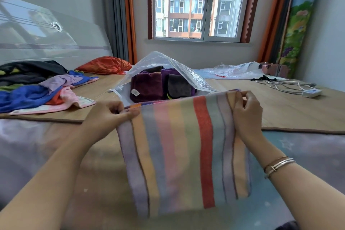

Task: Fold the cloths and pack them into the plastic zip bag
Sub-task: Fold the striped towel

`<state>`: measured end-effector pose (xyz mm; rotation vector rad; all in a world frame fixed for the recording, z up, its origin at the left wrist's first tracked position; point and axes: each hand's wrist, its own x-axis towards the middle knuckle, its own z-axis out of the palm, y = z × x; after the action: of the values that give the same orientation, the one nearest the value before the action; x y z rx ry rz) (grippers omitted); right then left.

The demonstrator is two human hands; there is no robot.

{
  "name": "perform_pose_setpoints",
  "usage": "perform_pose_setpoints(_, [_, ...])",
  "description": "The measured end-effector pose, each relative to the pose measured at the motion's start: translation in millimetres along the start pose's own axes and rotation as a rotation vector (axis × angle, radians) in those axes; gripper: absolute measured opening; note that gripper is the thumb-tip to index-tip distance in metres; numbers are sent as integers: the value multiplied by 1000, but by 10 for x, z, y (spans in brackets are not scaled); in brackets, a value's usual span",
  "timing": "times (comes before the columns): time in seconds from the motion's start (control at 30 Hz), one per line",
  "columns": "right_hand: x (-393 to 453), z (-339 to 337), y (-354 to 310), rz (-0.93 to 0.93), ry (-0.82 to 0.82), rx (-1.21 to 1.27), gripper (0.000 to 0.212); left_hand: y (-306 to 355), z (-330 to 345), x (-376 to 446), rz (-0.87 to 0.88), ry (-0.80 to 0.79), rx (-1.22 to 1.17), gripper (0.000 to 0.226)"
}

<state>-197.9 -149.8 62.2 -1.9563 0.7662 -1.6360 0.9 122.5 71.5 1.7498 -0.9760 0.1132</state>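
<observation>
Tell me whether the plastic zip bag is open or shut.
Open: the plastic zip bag gapes toward the camera, its top flap lifted, showing folded dark cloths inside.

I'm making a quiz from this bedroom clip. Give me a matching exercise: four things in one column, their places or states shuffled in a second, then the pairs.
1. striped towel
2. plastic zip bag
3. orange pillow
4. white power adapter

a. far right on the mat
b. pinched at its top corners by the left hand and right hand
c. by the headboard
d. open, folded dark cloths inside

Pairs: 1-b, 2-d, 3-c, 4-a
</observation>
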Motion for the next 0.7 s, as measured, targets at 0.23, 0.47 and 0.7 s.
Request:
perform_pose_setpoints(0.23, [5,241,245,-59,-231,-371,28,-478,14,126,-134,-212,350,23])
perform_pose_setpoints(0.47, [279,471,264,-12,-90,-347,30,-503,261,506,-7,359,200,18])
perform_pose_setpoints(0.7, [251,551,537,191,-367,-325,20,-819,687,355,-177,290,240,28])
